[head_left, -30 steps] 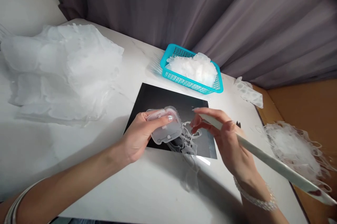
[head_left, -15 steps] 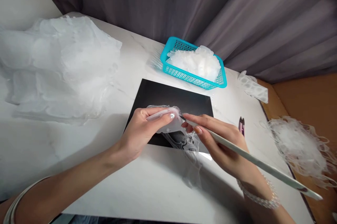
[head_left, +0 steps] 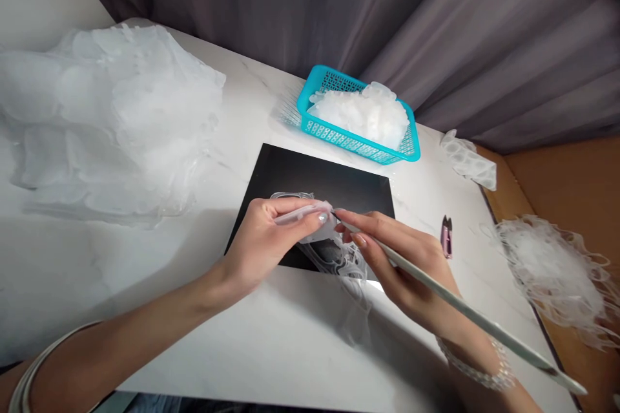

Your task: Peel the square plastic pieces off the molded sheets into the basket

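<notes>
My left hand (head_left: 264,235) pinches a soft translucent white piece (head_left: 314,233), which looks like silicone, between thumb and fingers. Long, slim pale tweezers (head_left: 436,285) lie in the grip of my right hand (head_left: 404,258). Their dark pointed tip meets the edge of the piece beside my left thumb. Both hands are over a black mat (head_left: 329,174). Clear stringy scraps (head_left: 339,261) lie beneath them on the mat and trail over its front edge. Part of the piece is covered by my left fingers.
A turquoise basket (head_left: 358,152) full of white pieces stands behind the mat. To the left spreads a large heap of translucent sheets (head_left: 106,122). Pink thread snips (head_left: 446,237), a perforated sheet scrap (head_left: 467,159) and a tangle of clear trimmings (head_left: 552,271) are at right.
The piece has turned in my left hand and now shows edge-on, with the left thumb slightly further right. The tweezers' rear end has dipped a little.
</notes>
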A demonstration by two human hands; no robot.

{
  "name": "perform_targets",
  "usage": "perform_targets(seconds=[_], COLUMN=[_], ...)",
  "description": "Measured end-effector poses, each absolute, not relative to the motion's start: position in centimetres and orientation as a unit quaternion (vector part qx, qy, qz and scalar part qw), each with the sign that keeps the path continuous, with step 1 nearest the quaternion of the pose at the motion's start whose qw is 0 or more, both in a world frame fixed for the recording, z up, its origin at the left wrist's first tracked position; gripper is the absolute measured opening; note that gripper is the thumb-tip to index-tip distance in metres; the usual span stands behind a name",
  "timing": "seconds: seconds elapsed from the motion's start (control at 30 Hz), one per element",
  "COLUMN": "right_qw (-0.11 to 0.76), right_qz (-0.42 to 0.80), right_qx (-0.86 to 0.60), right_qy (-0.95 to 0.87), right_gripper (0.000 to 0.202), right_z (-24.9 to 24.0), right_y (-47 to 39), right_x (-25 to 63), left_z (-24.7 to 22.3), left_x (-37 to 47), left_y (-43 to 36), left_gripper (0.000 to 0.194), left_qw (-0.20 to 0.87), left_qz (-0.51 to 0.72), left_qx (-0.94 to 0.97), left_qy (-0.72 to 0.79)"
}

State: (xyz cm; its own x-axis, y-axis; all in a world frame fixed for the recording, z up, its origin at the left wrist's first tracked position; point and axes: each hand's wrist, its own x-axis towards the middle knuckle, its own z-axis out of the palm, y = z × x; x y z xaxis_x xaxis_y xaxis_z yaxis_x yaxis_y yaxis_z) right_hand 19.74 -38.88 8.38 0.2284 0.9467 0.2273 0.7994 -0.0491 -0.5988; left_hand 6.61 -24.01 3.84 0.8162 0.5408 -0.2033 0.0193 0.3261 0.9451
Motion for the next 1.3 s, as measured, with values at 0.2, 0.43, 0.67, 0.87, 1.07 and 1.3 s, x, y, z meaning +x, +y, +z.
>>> perform_targets(seconds=[0.2,0.43,0.67,0.87,1.07,1.3], right_qw=[0.300,0.295,0.346,0.334,0.330,0.323], right_qz=[0.057,0.085,0.100,0.174,0.192,0.153], right_qx=[-0.717,-0.737,-0.786,-0.764,-0.756,-0.765], right_qy=[-0.626,-0.602,-0.503,-0.523,-0.531,-0.536], right_gripper=[0.025,0.018,0.027,0.023,0.022,0.019], right_z=[7.5,7.8,8.7,7.3,7.4,7.1], right_y=[-38.6,-38.6,-38.2,-36.9,-37.3,-37.1], right_x=[18.7,18.7,20.2,19.6,20.0,19.9], left_z=[3.8,3.8,3.9,4.1,4.1,3.6], left_x=[6.6,6.7,6.7,6.6,6.8,7.0], left_y=[-24.3,-24.2,-23.8,-24.2,-24.4,-24.5], left_gripper=[0.012,0.015,0.019,0.023,0.022,0.021], left_qw=[0.750,0.769,0.764,0.739,0.723,0.703], left_qz=[0.187,0.172,0.155,0.146,0.141,0.147], left_qx=[0.580,0.560,0.563,0.609,0.624,0.642], left_qy=[0.258,0.255,0.276,0.246,0.261,0.269])
